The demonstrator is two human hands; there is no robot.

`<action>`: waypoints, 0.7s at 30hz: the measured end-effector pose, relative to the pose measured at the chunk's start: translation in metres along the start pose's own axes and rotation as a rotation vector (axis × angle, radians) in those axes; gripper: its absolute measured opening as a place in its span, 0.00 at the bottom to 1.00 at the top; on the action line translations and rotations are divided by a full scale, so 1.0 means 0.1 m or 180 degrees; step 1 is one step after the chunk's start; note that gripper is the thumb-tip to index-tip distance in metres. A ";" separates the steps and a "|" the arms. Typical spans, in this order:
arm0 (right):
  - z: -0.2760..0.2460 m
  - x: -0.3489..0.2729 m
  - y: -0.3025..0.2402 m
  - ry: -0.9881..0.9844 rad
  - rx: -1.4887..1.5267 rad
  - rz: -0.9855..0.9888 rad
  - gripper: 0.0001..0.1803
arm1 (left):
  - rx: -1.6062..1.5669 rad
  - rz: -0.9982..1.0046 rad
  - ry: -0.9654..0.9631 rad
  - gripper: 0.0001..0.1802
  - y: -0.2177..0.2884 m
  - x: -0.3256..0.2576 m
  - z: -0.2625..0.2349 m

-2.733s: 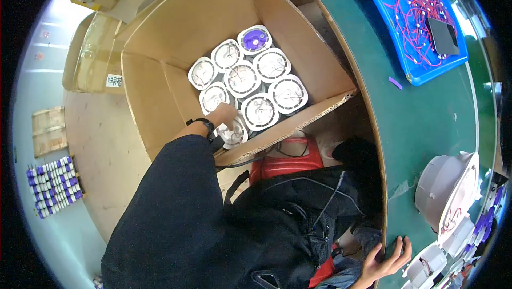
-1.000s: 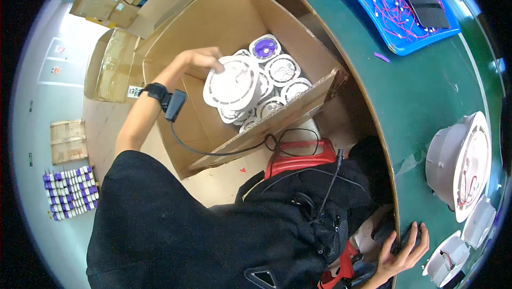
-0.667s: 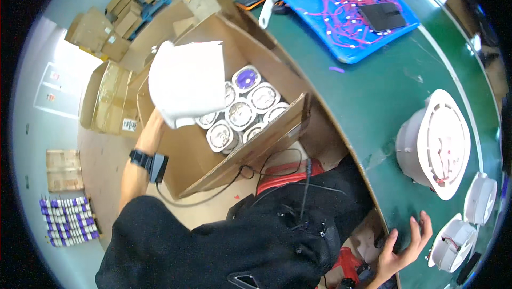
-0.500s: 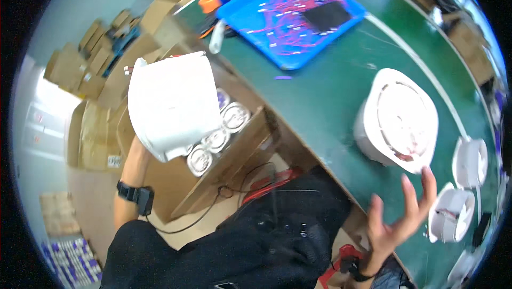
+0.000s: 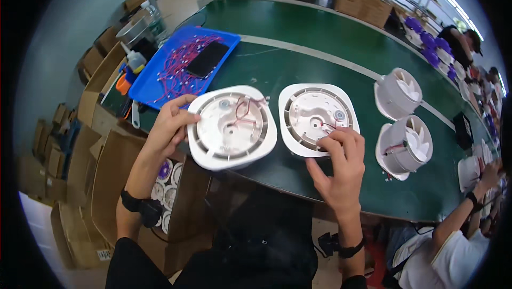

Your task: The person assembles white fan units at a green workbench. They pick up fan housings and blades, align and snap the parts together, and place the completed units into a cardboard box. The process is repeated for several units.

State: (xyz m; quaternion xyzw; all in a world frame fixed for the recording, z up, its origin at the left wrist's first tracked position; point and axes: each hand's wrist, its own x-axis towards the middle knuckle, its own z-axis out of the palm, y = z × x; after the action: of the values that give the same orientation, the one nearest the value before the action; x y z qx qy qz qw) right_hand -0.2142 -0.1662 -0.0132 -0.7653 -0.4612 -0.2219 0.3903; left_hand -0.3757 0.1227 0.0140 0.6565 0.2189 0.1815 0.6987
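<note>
My left hand [image 5: 173,123] is closed on the left edge of a white fan housing [image 5: 210,131], fingers on its rounded-square flange. The housing's round face is turned up, with a central hole, a ring of slots and red wires with a small white connector. It is held at the near edge of the table. Just right of it, a matching white housing [image 5: 303,113] sits face up. My right hand [image 5: 344,169] is at that housing's near right corner. Its fingertips touch the face close to short red wires, and its thumb is spread apart near the front rim.
A blue tray [image 5: 143,93] of red wires and a dark phone [image 5: 208,59] lies on the green table [image 5: 256,14]. Two white fan units [image 5: 397,97] stand at right, blades visible. Below left is a cardboard box [image 5: 120,169] of white parts. A co-worker's arm [image 5: 453,217] reaches in at right.
My left hand has brought its housing from above the cardboard box to the table edge, face now up. My right hand has come onto the other housing. The view has turned.
</note>
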 end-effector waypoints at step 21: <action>-0.09 0.64 0.75 0.0197 0.4357 0.2668 0.31 | 0.1193 0.3322 -0.1242 0.45 -0.07 1.14 1.65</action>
State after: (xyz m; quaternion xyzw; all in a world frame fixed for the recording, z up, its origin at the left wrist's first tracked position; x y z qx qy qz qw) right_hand -0.1176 -0.1598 0.0075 -0.4592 -0.1583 0.2539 0.8364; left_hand -0.1905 0.0453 0.0059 0.8111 -0.2375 0.3354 0.4162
